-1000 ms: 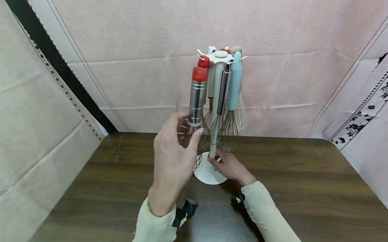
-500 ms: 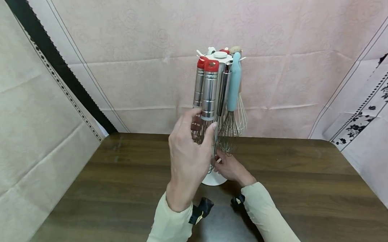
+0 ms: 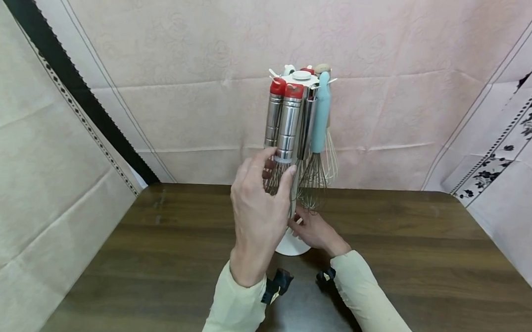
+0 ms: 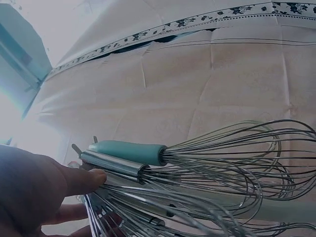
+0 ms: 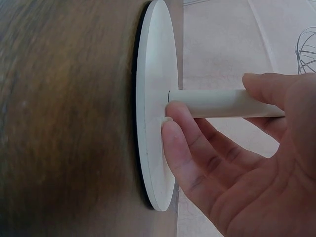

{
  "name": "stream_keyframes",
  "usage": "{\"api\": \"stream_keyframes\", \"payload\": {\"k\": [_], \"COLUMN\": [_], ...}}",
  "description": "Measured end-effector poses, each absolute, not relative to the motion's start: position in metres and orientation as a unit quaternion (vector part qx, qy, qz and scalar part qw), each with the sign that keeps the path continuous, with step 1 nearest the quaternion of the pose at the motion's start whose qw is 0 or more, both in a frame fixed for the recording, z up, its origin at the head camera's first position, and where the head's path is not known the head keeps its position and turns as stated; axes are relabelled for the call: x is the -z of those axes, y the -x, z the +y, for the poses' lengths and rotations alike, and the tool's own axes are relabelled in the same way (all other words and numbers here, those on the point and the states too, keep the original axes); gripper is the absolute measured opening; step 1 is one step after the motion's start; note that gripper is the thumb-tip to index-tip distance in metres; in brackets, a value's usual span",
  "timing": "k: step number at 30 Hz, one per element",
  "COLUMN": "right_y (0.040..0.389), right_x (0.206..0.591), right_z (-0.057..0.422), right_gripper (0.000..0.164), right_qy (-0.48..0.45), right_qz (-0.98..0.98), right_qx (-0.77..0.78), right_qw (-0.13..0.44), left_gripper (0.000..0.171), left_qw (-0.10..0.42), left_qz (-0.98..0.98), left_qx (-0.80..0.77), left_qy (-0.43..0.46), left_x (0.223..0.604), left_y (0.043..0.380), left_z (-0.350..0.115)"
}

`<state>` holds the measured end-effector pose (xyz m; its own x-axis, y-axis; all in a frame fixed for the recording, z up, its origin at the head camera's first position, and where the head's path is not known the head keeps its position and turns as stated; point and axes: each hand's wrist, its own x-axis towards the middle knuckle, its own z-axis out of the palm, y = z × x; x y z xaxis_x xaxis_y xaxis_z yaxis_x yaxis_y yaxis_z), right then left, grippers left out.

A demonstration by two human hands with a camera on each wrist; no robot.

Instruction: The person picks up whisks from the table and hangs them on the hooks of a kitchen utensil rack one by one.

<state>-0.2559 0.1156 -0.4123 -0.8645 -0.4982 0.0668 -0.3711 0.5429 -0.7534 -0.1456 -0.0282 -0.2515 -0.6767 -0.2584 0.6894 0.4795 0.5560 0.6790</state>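
My left hand (image 3: 260, 205) grips a whisk (image 3: 289, 127) with a silver handle and red top, fingers and thumb around its wires just below the handle. This whisk stands nearly upright against the front of a white whisk stand (image 3: 301, 75), its red top just below the stand's hooked crown. Low down, my right hand (image 3: 316, 231) holds the stand's pole, thumb on one side and fingers curled on the other. The right wrist view shows that pole (image 5: 212, 102) rising from the round white base (image 5: 157, 64), with two fingertips at the base. In the left wrist view, wires (image 4: 163, 197) fan out past my thumb.
Other whisks hang around the stand: a second red-topped one (image 3: 274, 112) at left, a dark-silver-handled one (image 3: 306, 125) and a light blue one (image 3: 322, 114) at right. The stand is on a brown wooden table (image 3: 154, 265), with a pale cloth (image 3: 185, 83) behind.
My left hand has moved right, bringing the red-topped whisk from the stand's left side to its front. Over the last half second it shifted only slightly. My right hand stays at the pole.
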Motion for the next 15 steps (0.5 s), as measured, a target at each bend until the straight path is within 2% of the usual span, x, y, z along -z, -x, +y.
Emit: {"api": "stream_keyframes", "payload": {"k": [9, 15], "right_y": [0.257, 0.257], "right_x": [0.414, 0.412], "right_z": [0.116, 0.115], "right_gripper": [0.041, 0.039], "right_qy": [0.227, 0.213], "right_qz": [0.889, 0.895], "right_qx": [0.388, 0.381], "right_qw": [0.085, 0.092], "left_gripper": [0.035, 0.036], "left_qw": [0.416, 0.402], "left_qz": [-0.799, -0.809], "left_qx": [0.434, 0.428], "left_qy": [0.031, 0.019], "left_x": [0.258, 0.264], "left_y": [0.158, 0.162], "left_z": [-0.029, -0.029]}}
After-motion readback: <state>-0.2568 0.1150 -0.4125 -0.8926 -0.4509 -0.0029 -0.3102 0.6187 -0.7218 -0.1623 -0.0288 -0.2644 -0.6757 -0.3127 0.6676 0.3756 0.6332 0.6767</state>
